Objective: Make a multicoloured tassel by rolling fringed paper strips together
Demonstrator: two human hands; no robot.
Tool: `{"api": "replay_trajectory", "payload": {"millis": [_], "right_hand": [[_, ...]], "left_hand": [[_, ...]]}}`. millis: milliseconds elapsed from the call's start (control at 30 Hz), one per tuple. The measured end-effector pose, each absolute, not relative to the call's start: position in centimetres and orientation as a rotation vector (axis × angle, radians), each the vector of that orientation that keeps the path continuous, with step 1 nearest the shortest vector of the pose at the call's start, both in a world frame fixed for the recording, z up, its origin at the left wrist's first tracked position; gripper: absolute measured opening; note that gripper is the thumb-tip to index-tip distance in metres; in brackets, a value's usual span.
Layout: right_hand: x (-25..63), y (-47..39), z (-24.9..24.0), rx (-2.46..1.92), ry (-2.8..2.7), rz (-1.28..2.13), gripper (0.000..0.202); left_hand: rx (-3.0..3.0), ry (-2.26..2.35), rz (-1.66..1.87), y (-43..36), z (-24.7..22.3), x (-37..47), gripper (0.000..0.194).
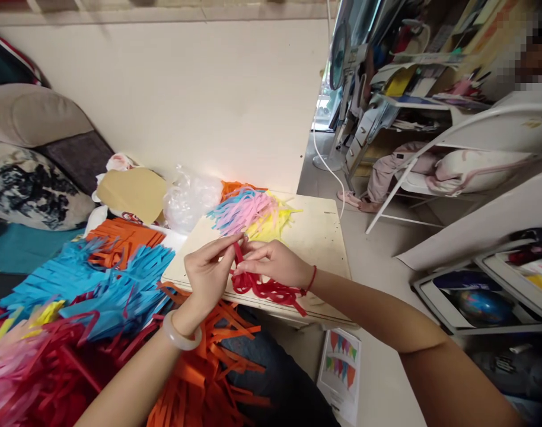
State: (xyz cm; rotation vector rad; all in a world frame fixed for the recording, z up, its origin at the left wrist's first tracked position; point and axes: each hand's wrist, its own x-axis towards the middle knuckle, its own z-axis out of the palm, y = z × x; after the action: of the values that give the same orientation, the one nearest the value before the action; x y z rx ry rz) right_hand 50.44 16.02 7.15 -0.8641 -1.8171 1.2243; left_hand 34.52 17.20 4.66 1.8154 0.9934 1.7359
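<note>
Over a small pale wooden table (328, 249), my left hand (209, 264) pinches the upper end of a red paper tassel (262, 287). My right hand (275, 261) closes its fingers on the same tassel just beside it. Its cut strips hang down and lie in curls on the tabletop below my hands. At the table's far side rests a bundle of blue, pink and yellow paper fringe (257, 213). Orange fringe (209, 362) spreads over my lap beneath my left wrist.
Blue fringe (88, 284), orange sheets (137, 234) and red and pink strips (44, 362) are heaped at left, near a clear plastic bag (191, 198). A printed sheet (341, 373) lies below the table. At right are a white folding chair (475, 136) and another person, seated.
</note>
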Motion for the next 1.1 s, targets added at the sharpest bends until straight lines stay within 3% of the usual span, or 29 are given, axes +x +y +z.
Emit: {"api": "replay_trajectory", "payload": {"millis": [167,367,600,767,933,1100], "right_hand": [[49.1,16.6,6.3,-1.006,-1.806,1.241,0.026],[48.1,17.7,5.9,-0.999,-1.815,0.998,0.017],[45.1,20.4,5.6,-0.819,-2.163,0.526,0.013],[42.4,23.1,5.8,-0.747,-2.248,0.639,0.013],[42.0,29.2,8.7,-0.79,-2.389,1.061,0.025],[44.0,31.8,9.6,-1.102,-2.156,0.855,0.046]], "left_hand": [[1.521,0.919,1.684,17.5,4.5,34.0,0.011],[1.085,0.577,1.242,18.3,4.5,32.0,0.043],[0.849,0.656,1.455,18.7,4.0,30.6,0.024],[0.817,0.7,1.644,19.6,3.4,28.8,0.024],[0.73,0.727,1.751,21.2,3.2,27.2,0.024],[0.707,0.732,1.673,21.0,3.8,27.4,0.028]]}}
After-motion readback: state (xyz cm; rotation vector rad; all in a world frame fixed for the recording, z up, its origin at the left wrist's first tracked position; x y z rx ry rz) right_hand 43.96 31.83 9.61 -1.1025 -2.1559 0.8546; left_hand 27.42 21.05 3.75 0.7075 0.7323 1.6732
